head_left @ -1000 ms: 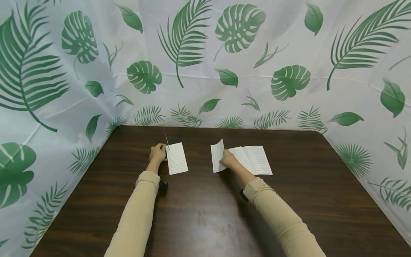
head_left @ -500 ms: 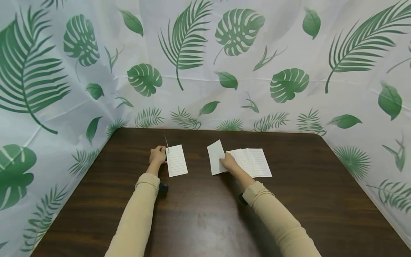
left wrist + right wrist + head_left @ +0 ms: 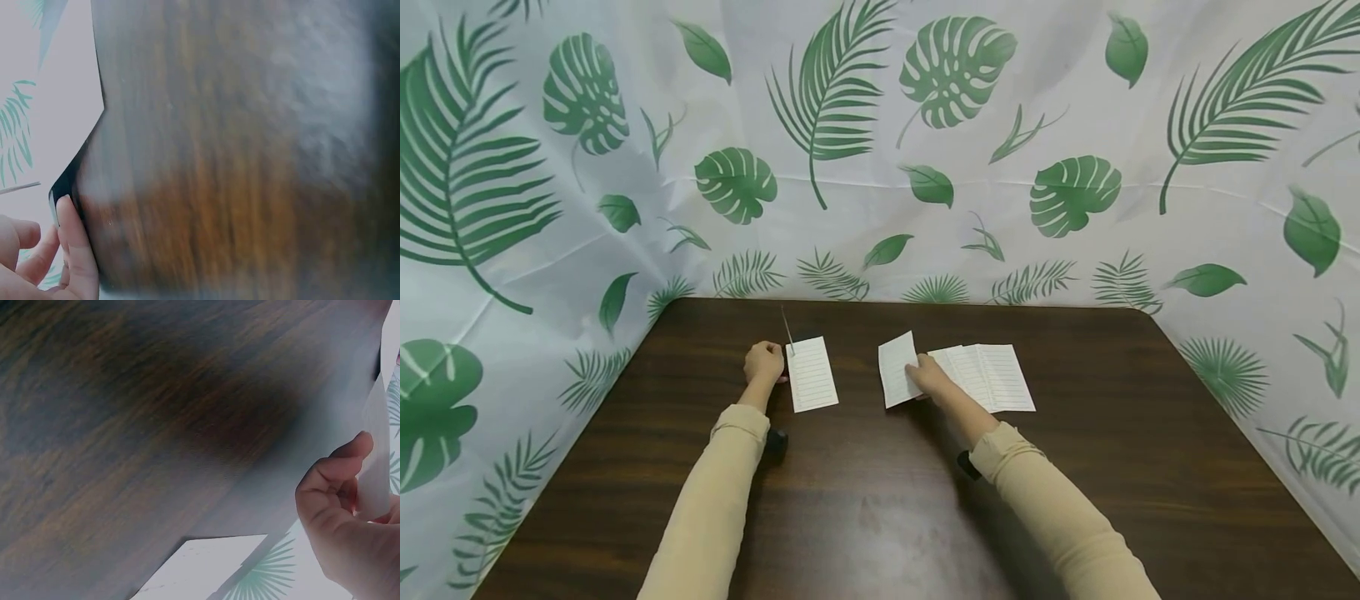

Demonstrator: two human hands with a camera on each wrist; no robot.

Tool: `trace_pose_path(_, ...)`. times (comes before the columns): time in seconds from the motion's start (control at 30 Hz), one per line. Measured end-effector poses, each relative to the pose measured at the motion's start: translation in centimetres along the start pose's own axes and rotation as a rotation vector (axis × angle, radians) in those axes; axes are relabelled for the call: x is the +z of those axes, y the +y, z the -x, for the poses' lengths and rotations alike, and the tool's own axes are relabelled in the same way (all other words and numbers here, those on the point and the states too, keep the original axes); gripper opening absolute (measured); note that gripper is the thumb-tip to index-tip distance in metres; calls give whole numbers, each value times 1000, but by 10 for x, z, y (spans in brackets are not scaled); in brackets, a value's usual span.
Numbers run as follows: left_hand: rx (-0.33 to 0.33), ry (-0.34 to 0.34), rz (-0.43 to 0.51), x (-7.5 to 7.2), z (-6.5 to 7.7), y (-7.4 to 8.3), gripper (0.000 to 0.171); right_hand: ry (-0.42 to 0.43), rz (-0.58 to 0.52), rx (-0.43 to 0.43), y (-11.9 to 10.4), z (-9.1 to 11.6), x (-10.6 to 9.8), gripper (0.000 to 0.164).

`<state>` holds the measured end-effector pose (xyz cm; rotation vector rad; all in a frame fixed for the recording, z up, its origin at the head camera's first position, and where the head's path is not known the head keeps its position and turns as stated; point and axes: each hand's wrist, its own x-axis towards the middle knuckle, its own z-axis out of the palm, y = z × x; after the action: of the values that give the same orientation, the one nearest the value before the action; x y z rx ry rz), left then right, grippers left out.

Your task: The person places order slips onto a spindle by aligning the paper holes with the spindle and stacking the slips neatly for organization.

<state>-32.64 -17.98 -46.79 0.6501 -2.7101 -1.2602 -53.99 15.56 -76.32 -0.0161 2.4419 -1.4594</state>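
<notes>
In the head view, a white lined card (image 3: 812, 375) lies at left on a black base (image 3: 62, 184). A thin upright spike (image 3: 787, 325) rises by the card's upper left corner. My left hand (image 3: 763, 362) is just left of it; in the left wrist view one fingertip (image 3: 65, 203) is at the edge of the black base, and the thumb stands apart from it. Between thumb and fingers my right hand (image 3: 931, 377) pinches another card (image 3: 897, 368), tilted up off the table. Beyond that hand, overlapping lined cards (image 3: 988, 377) lie flat.
The dark wood table (image 3: 865, 500) reaches back to a white curtain (image 3: 865, 75) printed with green leaves, which also hangs at both sides. Bare table lies between the two groups of cards.
The card in my right hand has moved left and now leans with more of its face showing. My left hand has drawn slightly left from the card on the base.
</notes>
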Motion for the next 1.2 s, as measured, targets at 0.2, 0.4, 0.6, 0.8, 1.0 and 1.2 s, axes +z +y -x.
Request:
trace_pose_path(0.2,3,53,40,-6,2,-3,31,-21,-29,-111,-6,9,-4,50)
trace_pose_path(0.4,-1,15,95,-18,7,-4,31,26,32,-222,-93,109,-18,33)
trace_pose_path(0.6,18,-128,208,-36,19,-1,37,43,47,-202,-152,172,-23,29)
trace_pose_path(0.8,58,-243,238,-44,38,8,38,13,-41,-205,-115,132,-24,42)
trace_pose_path(1.0,92,-362,323,-32,55,21,35,-10,-93,-220,-169,194,-26,33)
trace_pose_path(1.2,132,-420,382,-21,69,41,36,-11,-100,-136,-272,296,-29,29)
